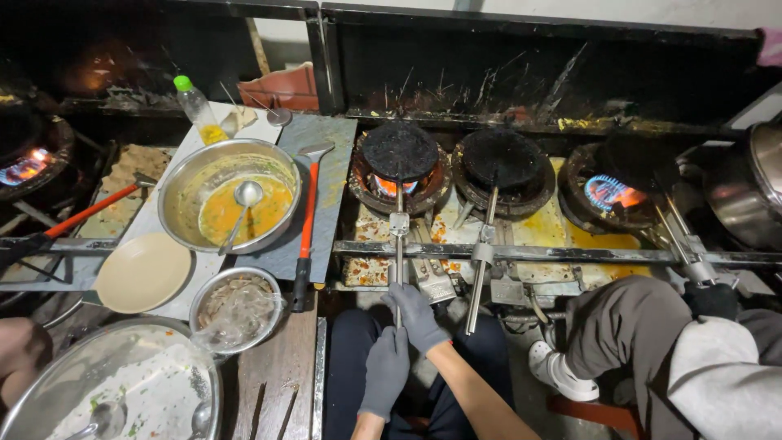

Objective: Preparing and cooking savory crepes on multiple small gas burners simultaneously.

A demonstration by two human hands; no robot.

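Observation:
My right hand (417, 314), in a grey glove, grips the long metal handle (398, 244) of a round black lidded pan (400, 151) that sits over a lit burner. My left hand (384, 371), also in a grey glove, lies just below the handle's end, back toward the camera. Whether it grips the handle I cannot tell. A second black pan (502, 159) with its own handle stands on the burner to the right, untouched.
Left of the burners are a steel bowl of yellow batter (189, 183) with a ladle, an orange-handled spatula (307, 213), a green-capped bottle (196, 107), a cream plate (142, 273) and smaller steel bowls. At right, another person's black-gloved hand (710, 299) holds a third pan's handle.

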